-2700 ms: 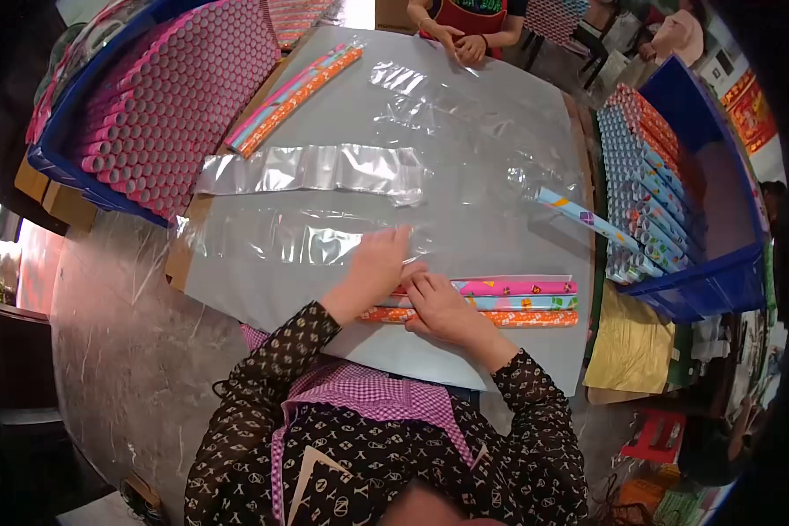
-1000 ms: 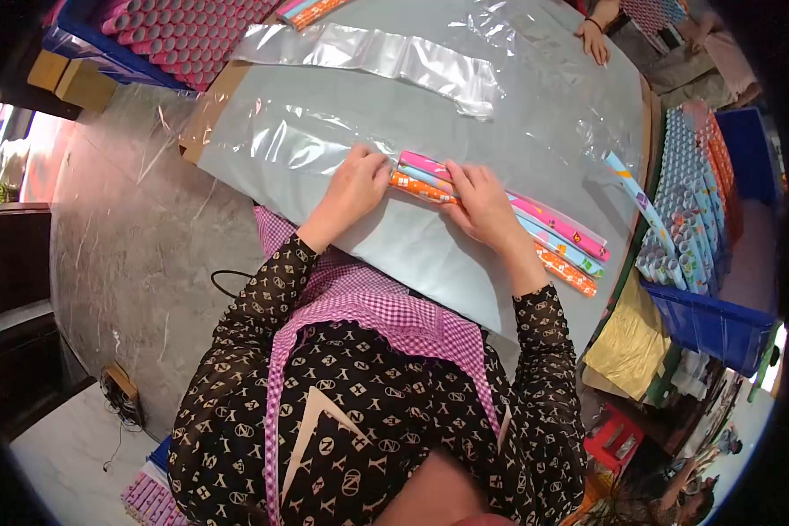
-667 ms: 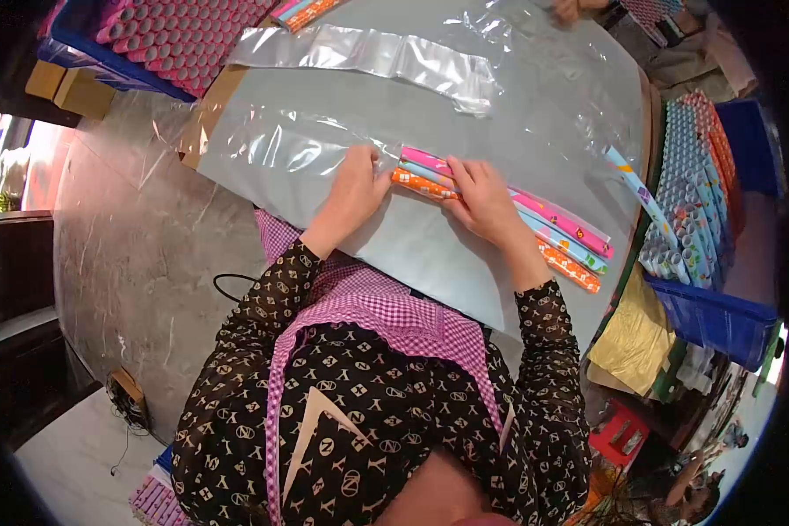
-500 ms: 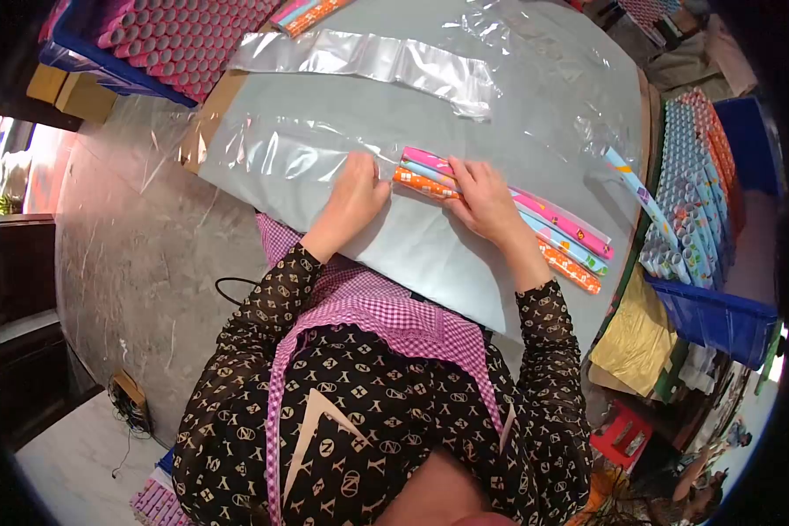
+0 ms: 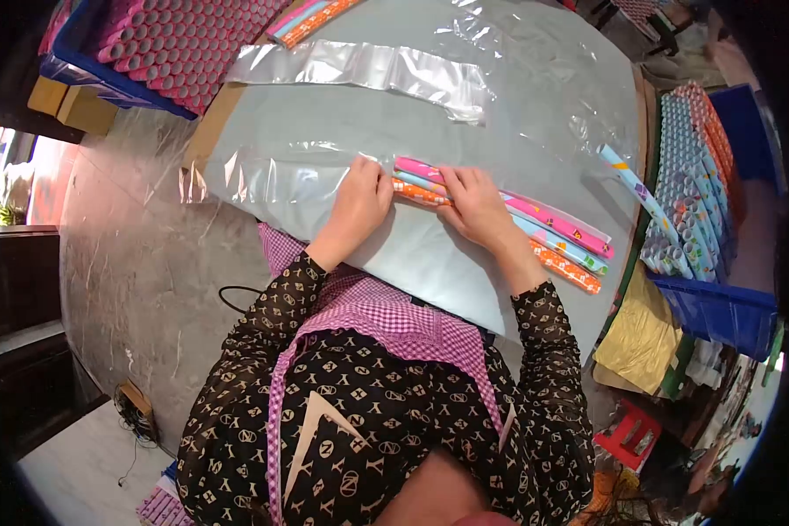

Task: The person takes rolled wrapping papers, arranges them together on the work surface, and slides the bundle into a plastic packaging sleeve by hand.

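Note:
Three slim wrapping paper rolls, a pink roll, a light blue roll and an orange patterned roll, lie side by side on the grey-covered table. My right hand is closed over them near their left ends, thumb along the lower side. A long clear plastic sleeve stretches leftward from those ends. Close beside the ends, my left hand pinches the sleeve's film with curled fingers. The film under my fingertips is partly hidden.
Flat clear sleeves lie farther back, near another roll bundle. A blue crate of pink rolls stands back left. A second blue crate with blue and orange rolls is at right; one loose roll leans toward it.
The sleeve's far left end has swung down toward the table's front edge. My right hand and the rolls' near ends have shifted slightly left, closer to my left hand.

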Demonstrator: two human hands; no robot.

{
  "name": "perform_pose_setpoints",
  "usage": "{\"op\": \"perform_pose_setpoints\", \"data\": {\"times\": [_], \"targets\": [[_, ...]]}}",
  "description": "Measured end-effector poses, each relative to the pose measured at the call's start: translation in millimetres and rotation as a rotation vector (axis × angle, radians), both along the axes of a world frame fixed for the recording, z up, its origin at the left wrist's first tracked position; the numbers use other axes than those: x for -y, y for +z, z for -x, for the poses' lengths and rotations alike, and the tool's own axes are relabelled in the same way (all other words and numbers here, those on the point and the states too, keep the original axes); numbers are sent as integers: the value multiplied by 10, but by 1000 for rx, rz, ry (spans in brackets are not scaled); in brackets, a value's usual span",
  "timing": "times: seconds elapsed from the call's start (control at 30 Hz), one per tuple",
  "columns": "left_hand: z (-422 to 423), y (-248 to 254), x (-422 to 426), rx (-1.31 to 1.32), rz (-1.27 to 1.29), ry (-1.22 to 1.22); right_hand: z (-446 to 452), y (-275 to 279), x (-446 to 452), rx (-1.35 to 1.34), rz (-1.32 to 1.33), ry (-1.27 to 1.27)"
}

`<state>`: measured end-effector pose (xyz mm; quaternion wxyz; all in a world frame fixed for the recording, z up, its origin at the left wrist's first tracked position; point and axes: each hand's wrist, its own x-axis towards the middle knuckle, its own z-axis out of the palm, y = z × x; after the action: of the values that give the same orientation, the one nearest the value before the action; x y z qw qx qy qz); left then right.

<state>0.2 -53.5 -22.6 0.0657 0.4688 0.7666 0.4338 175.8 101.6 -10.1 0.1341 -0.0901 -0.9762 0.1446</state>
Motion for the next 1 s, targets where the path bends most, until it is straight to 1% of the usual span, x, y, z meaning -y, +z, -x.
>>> {"op": "perform_pose_setpoints", "data": {"times": [0.13,0.2,0.23,0.27,0.4,0.53,0.63,0.73,0.8,0.93,1.0], "targets": [[-53,53,-17,-56,17,20,-11,28,66,39,38,4],[-100,132,-19,-123,51,15,-2,98,100,65,104,-13],[-105,137,-29,-141,21,6,-6,79,107,-33,57,13],[-100,121,-27,-208,59,-7,4,-1,55,42,78,28],[-106,150,-66,-393,157,-45,30,-8,55,16,33,5],[-76,159,-98,-369,168,-44,55,-16,71,14,45,26],[-41,176,-131,-457,206,-72,68,-9,101,50,41,4],[-62,196,-125,-394,233,-47,72,24,86,49,69,12],[-53,175,-112,-459,194,-68,65,44,82,41,84,36],[-49,150,-13,-429,165,-72,79,63,67,47,126,22],[-65,149,37,-375,202,-80,80,40,59,49,133,14]]}}
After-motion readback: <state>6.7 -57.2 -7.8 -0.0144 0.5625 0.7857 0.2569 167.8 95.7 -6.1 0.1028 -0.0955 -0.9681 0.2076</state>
